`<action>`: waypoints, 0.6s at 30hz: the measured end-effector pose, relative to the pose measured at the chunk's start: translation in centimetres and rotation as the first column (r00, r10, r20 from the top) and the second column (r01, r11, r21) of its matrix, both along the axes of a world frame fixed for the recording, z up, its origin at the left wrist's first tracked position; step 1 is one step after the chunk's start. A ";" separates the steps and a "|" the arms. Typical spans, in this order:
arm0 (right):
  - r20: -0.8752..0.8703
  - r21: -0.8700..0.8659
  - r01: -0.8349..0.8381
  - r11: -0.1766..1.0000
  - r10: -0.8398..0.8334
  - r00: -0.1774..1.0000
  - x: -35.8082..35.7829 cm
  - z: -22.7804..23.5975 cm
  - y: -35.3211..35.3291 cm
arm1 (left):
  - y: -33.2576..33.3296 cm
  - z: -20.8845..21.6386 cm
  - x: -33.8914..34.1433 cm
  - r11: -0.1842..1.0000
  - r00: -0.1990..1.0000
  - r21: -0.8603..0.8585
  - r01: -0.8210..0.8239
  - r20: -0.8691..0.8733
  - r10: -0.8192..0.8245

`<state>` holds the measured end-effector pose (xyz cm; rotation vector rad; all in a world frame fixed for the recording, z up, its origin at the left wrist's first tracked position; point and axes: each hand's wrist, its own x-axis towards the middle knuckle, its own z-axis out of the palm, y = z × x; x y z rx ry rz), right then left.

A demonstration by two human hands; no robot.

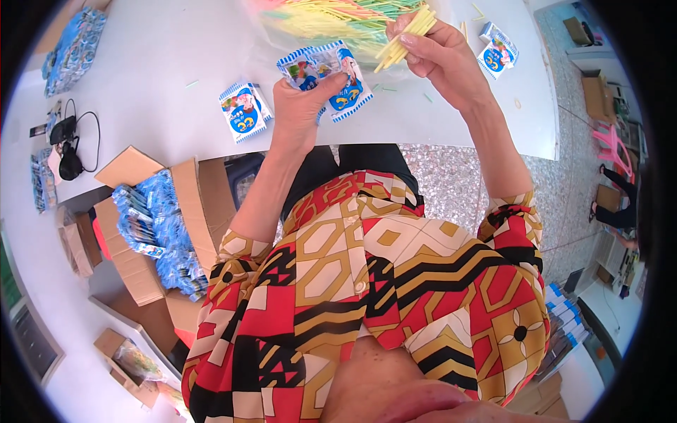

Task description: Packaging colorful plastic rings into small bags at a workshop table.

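Note:
My left hand [302,106] is closed on a blue-and-white printed packet [350,102], thumb pressed across its front. The packet seems to be one of two overlapping ones; which is in front is hard to tell. In my right hand [448,62] a bundle of thin yellow sticks [407,39] is pinched, slanting down to the left, beside the packet but apart from it. Beyond both hands lies a clear plastic bag [278,37] heaped with loose yellow, green and pink sticks [345,15]. Another packet [243,113] rests on the table left of my left hand.
More packets [497,56] lie on the white table [169,106] at the right. A stack of packets [76,49] is at the far left, near a black corded device [69,158]. Below stands an open cardboard box [201,204] full of blue packets [166,233]. Stray sticks dot the table.

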<state>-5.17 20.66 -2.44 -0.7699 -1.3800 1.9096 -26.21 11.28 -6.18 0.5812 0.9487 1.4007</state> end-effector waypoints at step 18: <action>0.059 0.115 0.050 0.992 -0.057 0.997 -4.2 4.9 -2.4 | -0.5 0.6 0.9 0.979 0.927 0.200 -0.044 -0.358 0.115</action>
